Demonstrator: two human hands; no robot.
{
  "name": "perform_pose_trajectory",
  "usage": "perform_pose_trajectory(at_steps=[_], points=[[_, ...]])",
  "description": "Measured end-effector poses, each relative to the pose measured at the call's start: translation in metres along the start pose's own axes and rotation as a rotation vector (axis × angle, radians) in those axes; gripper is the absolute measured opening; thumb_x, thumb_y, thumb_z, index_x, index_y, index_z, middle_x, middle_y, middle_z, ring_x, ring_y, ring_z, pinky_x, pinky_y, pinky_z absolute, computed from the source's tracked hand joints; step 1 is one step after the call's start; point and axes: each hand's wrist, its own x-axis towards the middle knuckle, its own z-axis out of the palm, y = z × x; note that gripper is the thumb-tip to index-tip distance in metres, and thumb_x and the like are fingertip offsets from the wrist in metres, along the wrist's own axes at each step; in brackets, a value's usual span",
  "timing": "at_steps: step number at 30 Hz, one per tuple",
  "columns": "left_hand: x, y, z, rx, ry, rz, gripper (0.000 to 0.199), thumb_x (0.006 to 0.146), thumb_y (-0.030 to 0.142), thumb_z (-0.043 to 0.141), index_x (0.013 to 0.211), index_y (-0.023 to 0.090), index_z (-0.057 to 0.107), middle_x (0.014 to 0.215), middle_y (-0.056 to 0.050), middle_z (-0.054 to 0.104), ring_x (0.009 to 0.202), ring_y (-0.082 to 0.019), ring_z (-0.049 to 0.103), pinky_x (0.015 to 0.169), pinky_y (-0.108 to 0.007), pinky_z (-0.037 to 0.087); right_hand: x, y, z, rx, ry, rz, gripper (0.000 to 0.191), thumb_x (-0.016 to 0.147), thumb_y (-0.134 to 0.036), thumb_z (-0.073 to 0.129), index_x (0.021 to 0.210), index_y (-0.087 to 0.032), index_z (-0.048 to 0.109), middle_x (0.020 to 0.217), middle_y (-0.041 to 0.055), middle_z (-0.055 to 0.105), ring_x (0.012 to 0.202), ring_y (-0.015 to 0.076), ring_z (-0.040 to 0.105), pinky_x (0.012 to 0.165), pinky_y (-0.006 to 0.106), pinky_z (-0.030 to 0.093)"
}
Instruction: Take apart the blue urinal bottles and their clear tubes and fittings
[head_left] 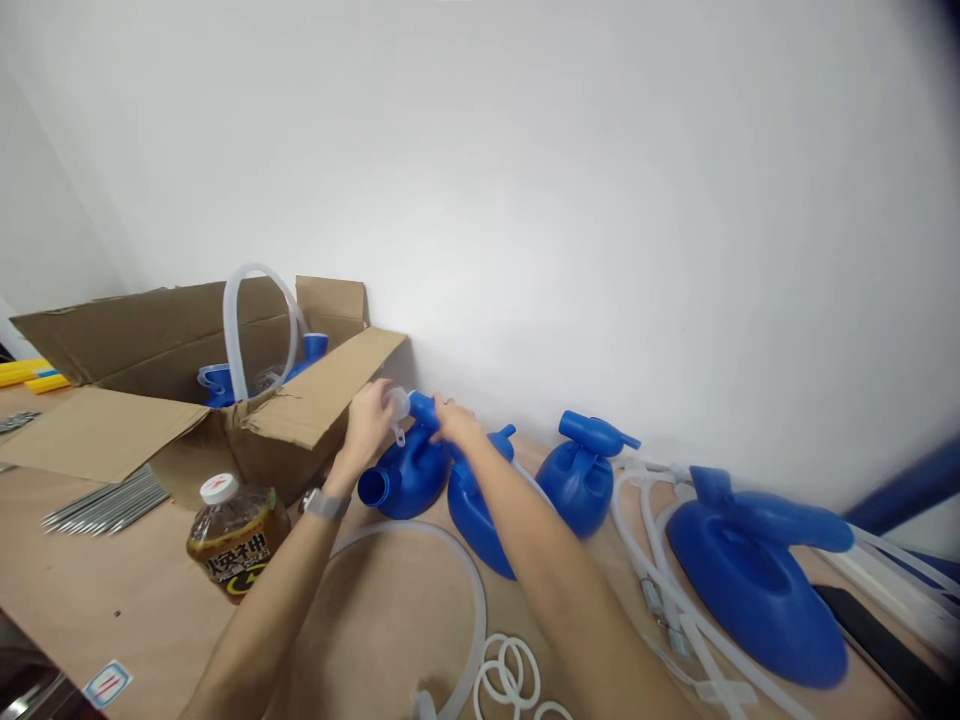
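Apparently for mutual steadying, we see the left grip (pixel 370 416) pinching a translucent cap (pixel 398 404) beside a blue spout (pixel 422 409), which the right grip (pixel 455 423) clasps at eight o'clock from centre.

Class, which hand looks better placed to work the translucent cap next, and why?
Probably the left hand: it holds the translucent cap by the mouth of the blue spout, which the right hand grips.
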Motion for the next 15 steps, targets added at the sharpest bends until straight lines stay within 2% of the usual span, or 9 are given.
perform_pose_trajectory(at_steps=[2,3,5,7,9,11,12,13,15], points=[[-0.032,0.023,-0.005,-0.045,-0.091,0.062,0.036,0.096,0.03,0.051,0.128,0.02,0.065,0.13,-0.012,0.068,0.124,-0.027,0.061,0.112,-0.038,0.049,0.001,0.0,0.001,-0.008,0.006,-0.007,0.087,0.087,-0.031,0.084,0.158,-0.018,0.035,0.147,0.0207,0.056,0.129,0.036,0.062,0.106,0.053,0.052],[-0.052,0.033,-0.005,-0.074,-0.18,0.081,0.034,0.095,0.032,0.053,0.123,0.021,0.067,0.122,-0.01,0.071,0.113,-0.024,0.065,0.104,-0.035,0.053,0.001,-0.001,0.001,-0.013,0.01,-0.011,0.085,0.088,-0.031,0.083,0.158,-0.018,0.036,0.148,0.0208,0.056,0.129,0.0359,0.062,0.106,0.053,0.052],[-0.094,0.048,0.002,-0.136,-0.457,0.099,0.022,0.088,0.036,0.063,0.099,0.02,0.074,0.096,-0.005,0.075,0.083,-0.017,0.068,0.079,-0.026,0.056,0.001,-0.002,0.002,-0.024,0.017,-0.016,0.085,0.089,-0.03,0.082,0.159,-0.019,0.036,0.149,0.0209,0.054,0.129,0.0357,0.062,0.107,0.054,0.052],[-0.134,0.056,0.014,-0.197,-0.754,0.101,0.023,0.081,0.042,0.072,0.088,0.02,0.076,0.084,-0.002,0.075,0.071,-0.014,0.067,0.065,-0.022,0.053,0.001,-0.003,0.002,-0.031,0.019,-0.021,0.088,0.087,-0.028,0.083,0.16,-0.02,0.034,0.151,0.0205,0.053,0.13,0.0355,0.061,0.108,0.053,0.051],[-0.165,0.056,0.025,-0.272,-0.988,0.054,0.036,0.083,0.052,0.07,0.102,0.022,0.077,0.096,-0.004,0.077,0.07,-0.013,0.069,0.059,-0.021,0.053,0.001,-0.003,0.003,-0.035,0.02,-0.028,0.091,0.086,-0.027,0.084,0.161,-0.02,0.033,0.152,0.0199,0.052,0.13,0.0352,0.061,0.108,0.053,0.051],[-0.179,0.053,0.03,-0.319,-1.201,-0.006,0.048,0.082,0.056,0.071,0.118,0.025,0.073,0.111,-0.006,0.076,0.073,-0.013,0.07,0.059,-0.02,0.054,0.001,-0.003,0.003,-0.036,0.024,-0.035,0.091,0.086,-0.028,0.084,0.161,-0.02,0.033,0.152,0.0197,0.052,0.13,0.0353,0.061,0.108,0.053,0.051],[-0.179,0.05,0.029,-0.314,-1.242,-0.022,0.051,0.081,0.058,0.073,0.119,0.025,0.073,0.112,-0.007,0.076,0.074,-0.013,0.07,0.059,-0.02,0.053,0.001,-0.003,0.003,-0.037,0.026,-0.037,0.091,0.086,-0.028,0.084,0.161,-0.019,0.033,0.151,0.0196,0.052,0.13,0.0353,0.061,0.108,0.053,0.051],[-0.173,0.048,0.025,-0.296,-1.222,-0.031,0.051,0.079,0.059,0.076,0.116,0.024,0.075,0.107,-0.007,0.077,0.073,-0.014,0.07,0.058,-0.021,0.053,0.001,-0.003,0.003,-0.038,0.029,-0.037,0.09,0.086,-0.029,0.084,0.161,-0.019,0.033,0.151,0.0194,0.052,0.13,0.0352,0.061,0.107,0.052,0.051],[-0.145,0.041,0.012,-0.253,-1.007,-0.052,0.047,0.079,0.063,0.075,0.098,0.02,0.077,0.086,-0.005,0.077,0.067,-0.015,0.068,0.057,-0.022,0.05,0.0,-0.003,0.003,-0.04,0.034,-0.038,0.089,0.087,-0.029,0.084,0.16,-0.019,0.034,0.15,0.0189,0.053,0.129,0.0345,0.061,0.107,0.052,0.052]])
